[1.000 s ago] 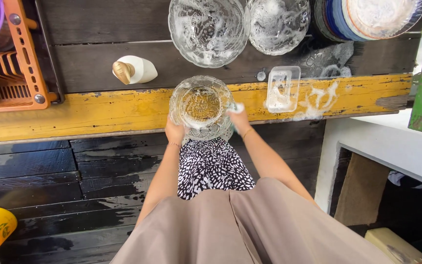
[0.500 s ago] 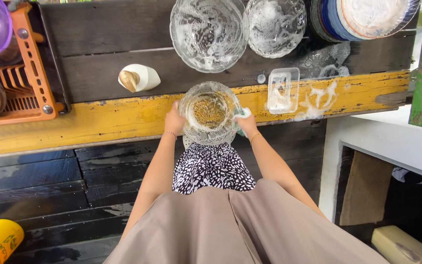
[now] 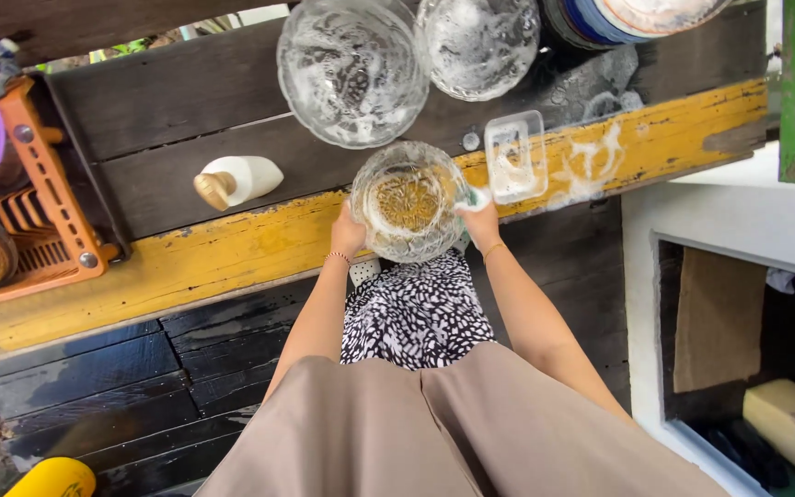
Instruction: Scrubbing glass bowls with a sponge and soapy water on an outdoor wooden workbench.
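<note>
Right now the left hand (image 3: 347,232) grips the left rim of a clear cut-glass bowl (image 3: 407,202) with a patterned base, holding it up over the yellow painted edge of the wooden counter (image 3: 232,248). The right hand (image 3: 480,223) is closed around a small pale sponge (image 3: 477,197), pressed against the bowl's right rim. Both wrists carry thin bracelets.

Just beyond the right hand, a clear rectangular plastic dish (image 3: 514,156) sits on the counter with suds in it, and streaks of foam (image 3: 600,161) lie on the yellow edge further right. Beyond the bowl, two larger soapy glass bowls (image 3: 353,69) rest side by side on the dark planks, with a stack of blue-rimmed plates (image 3: 618,20) to their right. Off past the left hand lies a white bottle with a gold cap (image 3: 232,181) on its side, and further left stands an orange plastic dish rack (image 3: 43,212).
</note>
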